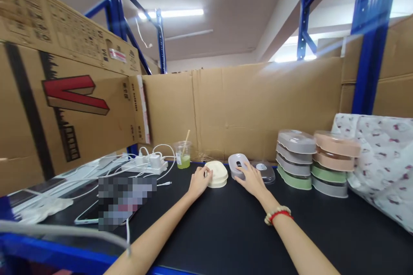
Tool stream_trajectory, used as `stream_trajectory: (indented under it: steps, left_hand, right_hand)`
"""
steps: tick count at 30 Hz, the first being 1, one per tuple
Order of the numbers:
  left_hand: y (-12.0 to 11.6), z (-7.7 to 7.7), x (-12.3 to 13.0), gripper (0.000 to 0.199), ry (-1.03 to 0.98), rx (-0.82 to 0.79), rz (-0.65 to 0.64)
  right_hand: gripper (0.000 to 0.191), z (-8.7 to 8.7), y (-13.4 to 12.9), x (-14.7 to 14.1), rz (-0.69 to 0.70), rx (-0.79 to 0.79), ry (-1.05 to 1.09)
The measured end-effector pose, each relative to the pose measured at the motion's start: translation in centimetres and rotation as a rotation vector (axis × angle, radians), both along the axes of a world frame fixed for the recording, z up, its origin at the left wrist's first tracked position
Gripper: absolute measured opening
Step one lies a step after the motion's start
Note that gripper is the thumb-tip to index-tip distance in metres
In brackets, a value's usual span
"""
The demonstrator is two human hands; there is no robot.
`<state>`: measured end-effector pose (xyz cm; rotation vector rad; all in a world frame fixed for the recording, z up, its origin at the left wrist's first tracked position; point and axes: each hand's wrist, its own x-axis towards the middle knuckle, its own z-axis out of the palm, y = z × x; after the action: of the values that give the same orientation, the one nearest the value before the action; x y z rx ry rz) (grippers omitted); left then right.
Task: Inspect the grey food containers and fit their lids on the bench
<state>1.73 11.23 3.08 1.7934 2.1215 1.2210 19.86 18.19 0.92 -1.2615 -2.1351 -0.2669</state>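
Toward the back of the black tabletop, my left hand (199, 180) touches the left side of a cream-coloured rounded container (218, 174), its fingers curled around the edge. My right hand (253, 179), with a beaded and red bracelet on the wrist, rests on a grey-lilac oval piece (238, 163) that has a dark slot in its middle. Thumb and fingers lie on its right and near side. Just right of that piece sits a clear transparent lid (264, 172), partly behind my right hand.
Stacked oval containers in grey (296, 142) and peach and green (337, 146) stand at the right, beside a patterned white cloth (380, 159). A cup with green drink (183, 159), power strip (151, 163), cables and a blurred tablet (125, 202) are left. Cardboard (245, 107) walls the back.
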Motion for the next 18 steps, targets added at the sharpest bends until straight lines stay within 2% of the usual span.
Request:
stream_trajectory:
  steps: [3, 5, 9, 14, 18]
  left_hand:
    - [-0.4, 0.1, -0.5, 0.019, -0.1, 0.01, 0.111]
    - [-0.5, 0.1, -0.9, 0.016, -0.173, 0.003, 0.142]
    - [-0.6, 0.0, -1.7, 0.038, -0.285, 0.0, 0.132]
    - [-0.7, 0.3, -2.4, 0.043, -0.405, 0.041, 0.13]
    - [-0.8, 0.3, -2.5, 0.05, -0.5, 0.033, 0.099]
  right_hand:
    - [0.034, 0.0, 0.6, 0.8, 0.04, 0.055, -0.019]
    - [0.033, 0.1, 0.6, 1.1, 0.049, 0.072, -0.034]
    - [0.034, 0.6, -0.2, 0.9, -0.004, 0.069, -0.055]
    - [0.033, 0.8, -1.2, 0.3, -0.031, 0.154, -0.028]
    - [0.033, 0.2, -0.6, 0.2, 0.0, 0.218, -0.015]
